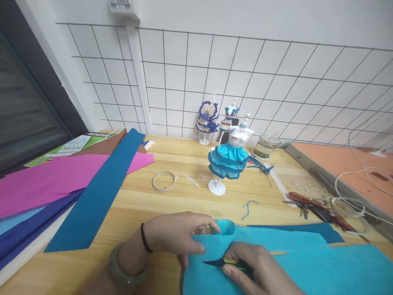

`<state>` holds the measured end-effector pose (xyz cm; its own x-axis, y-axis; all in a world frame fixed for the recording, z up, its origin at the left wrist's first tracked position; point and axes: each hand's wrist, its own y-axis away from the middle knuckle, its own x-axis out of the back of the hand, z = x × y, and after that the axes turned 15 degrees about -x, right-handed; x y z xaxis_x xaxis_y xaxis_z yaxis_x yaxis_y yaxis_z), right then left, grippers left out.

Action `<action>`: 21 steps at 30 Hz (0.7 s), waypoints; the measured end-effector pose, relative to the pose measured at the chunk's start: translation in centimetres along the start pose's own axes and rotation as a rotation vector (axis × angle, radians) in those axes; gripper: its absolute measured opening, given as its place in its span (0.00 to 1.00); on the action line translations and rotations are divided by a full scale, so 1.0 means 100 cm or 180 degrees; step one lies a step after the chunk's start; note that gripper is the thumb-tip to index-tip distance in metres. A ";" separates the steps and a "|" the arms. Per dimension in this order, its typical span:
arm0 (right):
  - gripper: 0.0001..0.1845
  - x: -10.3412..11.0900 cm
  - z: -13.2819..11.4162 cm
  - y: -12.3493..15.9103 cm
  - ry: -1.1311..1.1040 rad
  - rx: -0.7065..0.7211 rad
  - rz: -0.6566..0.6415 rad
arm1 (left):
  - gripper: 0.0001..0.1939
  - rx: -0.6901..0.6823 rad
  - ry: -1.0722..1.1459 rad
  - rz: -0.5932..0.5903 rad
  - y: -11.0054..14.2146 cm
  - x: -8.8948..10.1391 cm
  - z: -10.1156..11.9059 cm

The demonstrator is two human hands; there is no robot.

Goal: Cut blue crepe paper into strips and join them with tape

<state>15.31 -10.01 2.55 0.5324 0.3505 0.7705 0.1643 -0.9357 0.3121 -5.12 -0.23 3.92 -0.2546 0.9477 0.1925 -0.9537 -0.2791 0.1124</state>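
Observation:
A sheet of turquoise crepe paper (346,270) lies across the front of the table, its upper strip curling into a loop near my left hand (179,233). That hand pinches the paper's left edge, thumb in front and fingers behind. In my right hand (251,262) is a pair of scissors (215,262) with dark blades and a yellow-green handle, mostly hidden by the fingers. The blades point left and lie against the paper, just below my left thumb. A darker blue paper strip (322,230) shows behind the turquoise sheet.
A small dress form in a ruffled turquoise skirt (229,159) stands mid-table, with two dressed forms behind it. Coloured paper sheets (61,172) pile at left. A tape roll (163,181), a glass cup (266,145), tools (322,211) and a white cable (340,176) are also present.

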 end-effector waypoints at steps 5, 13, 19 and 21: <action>0.14 -0.002 0.002 0.000 0.0000 -0.0057 -0.0003 | 0.24 0.0096 0.0047 -0.0001 0.001 0.000 -0.001; 0.14 -0.005 0.005 -0.001 0.0028 -0.0087 -0.0053 | 0.22 0.0177 0.0101 0.0052 0.001 0.000 0.001; 0.14 -0.008 0.006 -0.002 -0.0036 -0.0057 -0.0037 | 0.22 0.0168 -0.0012 0.0051 0.001 0.001 0.003; 0.14 -0.009 0.007 -0.002 -0.0065 -0.0051 -0.0030 | 0.22 0.0193 -0.0011 0.0045 0.002 0.001 0.003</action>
<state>15.38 -10.15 1.46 0.5478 0.3582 0.7560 0.1560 -0.9316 0.3283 -5.24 -0.25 4.22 -0.2675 0.9430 0.1979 -0.9384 -0.3016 0.1685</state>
